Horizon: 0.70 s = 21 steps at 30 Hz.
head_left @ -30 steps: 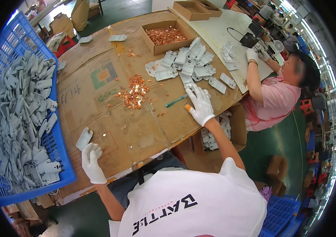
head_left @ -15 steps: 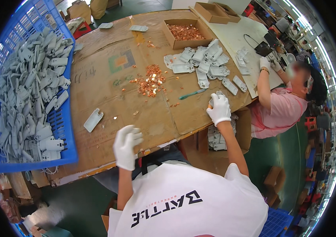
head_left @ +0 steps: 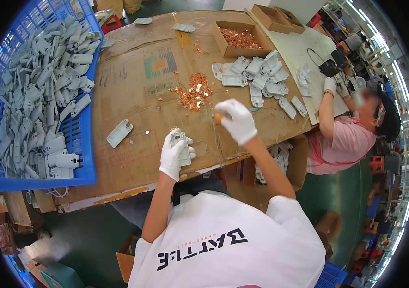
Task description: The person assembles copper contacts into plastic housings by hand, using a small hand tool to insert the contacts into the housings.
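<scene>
My left hand (head_left: 171, 161), in a white glove, is closed around a pale grey plastic housing (head_left: 183, 150), held with its hollow side up above the near table edge. My right hand (head_left: 238, 121), also gloved, is over the table, just right of a pile of small copper-coloured metal pieces (head_left: 195, 92). Its fingertips are blurred, with an orange patch at them, so what they hold cannot be made out. Beside that hand, a bit of a thin green tool (head_left: 253, 109) shows. One loose grey housing (head_left: 119, 133) lies left of my left hand.
A blue crate (head_left: 86, 163) heaped with grey housings stands at left. More housings (head_left: 257, 77) lie at right, near a cardboard box (head_left: 219, 45) of copper pieces. Below the table edge is a carton (head_left: 299, 163) with housings. A co-worker (head_left: 343, 129) sits at right.
My left hand has moved up over the table and now has a housing in it. My right hand has left the right table edge, moving left toward the copper pile.
</scene>
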Tool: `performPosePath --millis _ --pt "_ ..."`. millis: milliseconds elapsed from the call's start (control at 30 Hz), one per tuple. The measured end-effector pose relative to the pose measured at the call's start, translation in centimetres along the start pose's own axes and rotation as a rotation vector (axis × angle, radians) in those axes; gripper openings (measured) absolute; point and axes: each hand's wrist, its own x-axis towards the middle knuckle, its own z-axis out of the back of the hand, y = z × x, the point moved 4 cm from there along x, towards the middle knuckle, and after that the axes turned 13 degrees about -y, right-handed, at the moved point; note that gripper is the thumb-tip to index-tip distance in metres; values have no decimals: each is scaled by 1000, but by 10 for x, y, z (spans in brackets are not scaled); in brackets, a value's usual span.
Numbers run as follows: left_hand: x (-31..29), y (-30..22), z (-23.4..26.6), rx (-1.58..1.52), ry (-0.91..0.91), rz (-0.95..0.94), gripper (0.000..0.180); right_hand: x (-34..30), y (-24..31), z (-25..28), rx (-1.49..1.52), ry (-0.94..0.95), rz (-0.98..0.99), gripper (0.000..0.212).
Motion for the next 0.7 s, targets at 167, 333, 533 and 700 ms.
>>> performPosePath --millis 167,333,533,700 --pt "-6 -2 -3 36 -11 -61 64 0 -31 -37 -325 81 31 13" --pt "-10 -4 -7 173 -44 -102 69 -9 -38 -60 -585 203 -49 4" --pt "-8 -6 -13 222 -17 -98 60 14 -25 -66 -650 447 -310 9" --pt "-10 -1 -14 229 -51 -177 51 11 -31 -62 -554 442 -357 13"
